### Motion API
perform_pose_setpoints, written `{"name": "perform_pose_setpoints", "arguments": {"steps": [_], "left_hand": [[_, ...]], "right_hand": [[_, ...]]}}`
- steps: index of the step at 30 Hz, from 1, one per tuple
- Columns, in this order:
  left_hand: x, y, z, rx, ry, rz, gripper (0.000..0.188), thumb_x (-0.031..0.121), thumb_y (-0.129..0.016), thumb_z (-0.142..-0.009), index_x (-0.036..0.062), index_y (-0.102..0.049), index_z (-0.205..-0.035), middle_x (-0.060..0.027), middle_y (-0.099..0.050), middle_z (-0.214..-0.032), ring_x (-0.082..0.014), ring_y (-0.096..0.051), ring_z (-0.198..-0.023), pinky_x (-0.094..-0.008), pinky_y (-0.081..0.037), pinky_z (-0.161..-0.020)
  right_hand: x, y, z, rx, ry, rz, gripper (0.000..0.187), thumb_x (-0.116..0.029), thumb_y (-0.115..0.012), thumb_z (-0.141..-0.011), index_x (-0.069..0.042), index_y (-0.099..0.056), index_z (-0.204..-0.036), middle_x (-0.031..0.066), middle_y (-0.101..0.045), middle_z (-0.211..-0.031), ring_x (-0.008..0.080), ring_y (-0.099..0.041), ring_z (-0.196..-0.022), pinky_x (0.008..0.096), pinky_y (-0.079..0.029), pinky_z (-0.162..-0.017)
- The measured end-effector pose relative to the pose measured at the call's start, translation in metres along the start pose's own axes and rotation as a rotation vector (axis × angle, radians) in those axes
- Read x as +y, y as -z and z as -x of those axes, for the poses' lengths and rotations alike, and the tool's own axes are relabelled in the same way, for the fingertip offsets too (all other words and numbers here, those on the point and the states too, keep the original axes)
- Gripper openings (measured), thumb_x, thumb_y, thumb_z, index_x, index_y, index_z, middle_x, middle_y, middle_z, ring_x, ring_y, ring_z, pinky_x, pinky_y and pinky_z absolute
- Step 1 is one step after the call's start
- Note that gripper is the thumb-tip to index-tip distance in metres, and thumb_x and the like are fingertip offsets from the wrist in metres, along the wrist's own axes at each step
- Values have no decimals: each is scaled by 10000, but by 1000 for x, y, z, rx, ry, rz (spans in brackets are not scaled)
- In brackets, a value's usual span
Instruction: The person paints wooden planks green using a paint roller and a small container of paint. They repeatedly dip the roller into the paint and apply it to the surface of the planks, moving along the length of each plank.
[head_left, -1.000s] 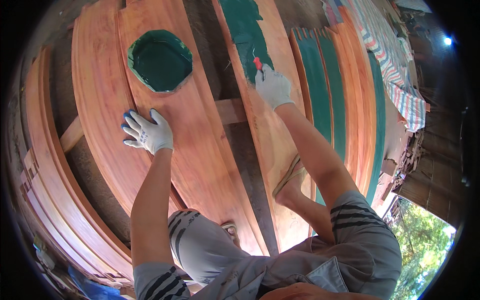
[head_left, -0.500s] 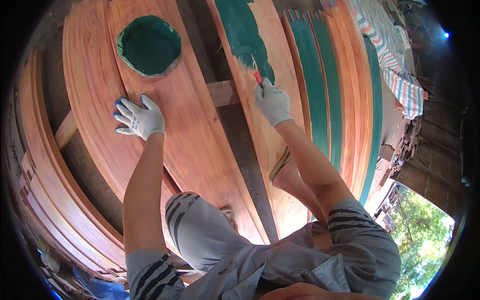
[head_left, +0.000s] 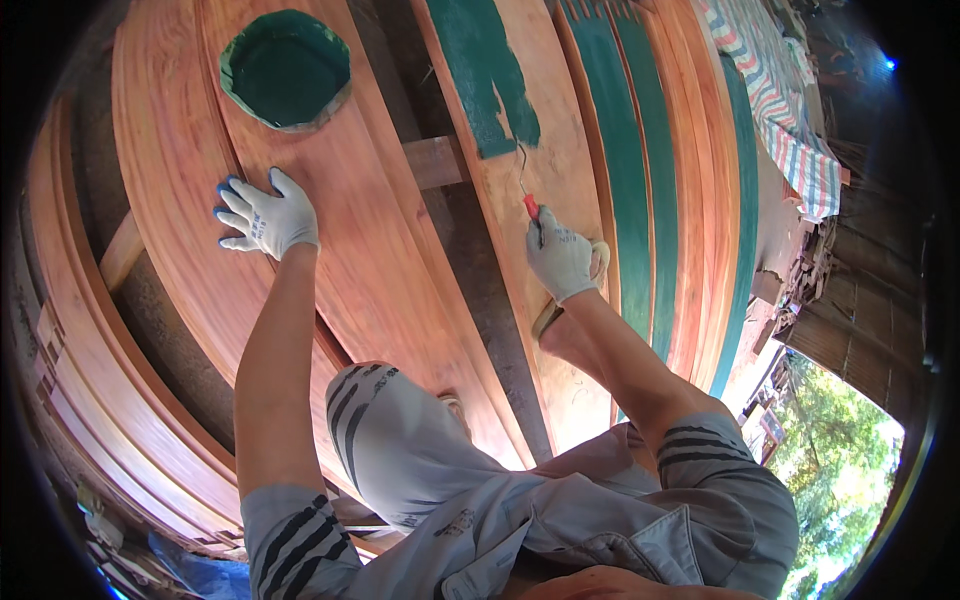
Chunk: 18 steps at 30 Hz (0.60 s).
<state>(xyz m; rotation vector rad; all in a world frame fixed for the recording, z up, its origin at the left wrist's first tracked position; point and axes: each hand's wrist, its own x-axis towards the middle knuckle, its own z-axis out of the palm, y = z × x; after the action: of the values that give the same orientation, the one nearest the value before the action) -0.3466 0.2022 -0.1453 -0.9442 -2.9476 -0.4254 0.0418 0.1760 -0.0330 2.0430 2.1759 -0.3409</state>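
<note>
My right hand point(head_left: 560, 255), in a white glove, grips the red handle of a small paint roller point(head_left: 531, 206). Its bent wire reaches up to the lower edge of the wet green paint point(head_left: 480, 75) on a wooden board point(head_left: 510, 200); the roller head blends into the green. My left hand point(head_left: 275, 215), gloved in white with blue fingertips, rests with spread fingers on a bare reddish plank point(head_left: 350, 210) and holds nothing. Just beyond it, a many-sided tub point(head_left: 305, 124) of dark green paint stands on the planks.
Right of the board lie green-painted boards point(head_left: 625, 180) and bare ones point(head_left: 690, 200). A striped sheet point(head_left: 775, 120) hangs at the far right. Several curved planks point(head_left: 120, 390) lie at left. A crossbeam point(head_left: 435, 162) spans the gap between boards. My sandalled foot point(head_left: 560, 335) is on the painted board.
My right hand has pulled the roller toward me, and the green paint now covers more of the board's near left part. My left hand stays spread on the planks; the view has shifted slightly.
</note>
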Motion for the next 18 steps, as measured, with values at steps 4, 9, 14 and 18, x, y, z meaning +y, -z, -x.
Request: {"name": "perform_pose_setpoints", "arguments": {"steps": [4,9,14,18], "left_hand": [[5,2,1,-17,6,6,768,515,-474,-1024,34,-360,-1612,-137,-269,-1727,-420,-173,-1597,-722,7,-1222],[-1,3,-2,14,-7,-22,762,494,-501,-1023,27,-364,-1608,-140,-287,-1719,-431,-190,-1591,-727,-23,-1221],[5,6,4,15,-14,-59,749,472,-534,-1018,16,-385,-1594,-143,-325,-1702,-443,-217,-1579,-710,-57,-1230],[8,11,5,13,-9,-62,739,450,-535,-1014,9,-389,-1588,-159,-334,-1695,-450,-226,-1571,-704,-70,-1231]], "right_hand": [[29,-8,52,52,59,57,282,-292,-549,-1015,-103,-632,-1207,164,-733,-772,391,-716,-695,537,-540,-662],[36,22,97,-180,-122,-53,256,-299,-545,-1021,-130,-628,-1194,202,-735,-884,415,-717,-777,558,-536,-731],[34,33,25,61,-26,-184,224,-277,-560,-1024,-95,-609,-1146,216,-725,-930,457,-689,-810,587,-504,-727],[5,37,-120,174,-33,-359,254,-291,-550,-1038,-68,-623,-1136,232,-718,-934,459,-689,-867,580,-508,-771]]}}
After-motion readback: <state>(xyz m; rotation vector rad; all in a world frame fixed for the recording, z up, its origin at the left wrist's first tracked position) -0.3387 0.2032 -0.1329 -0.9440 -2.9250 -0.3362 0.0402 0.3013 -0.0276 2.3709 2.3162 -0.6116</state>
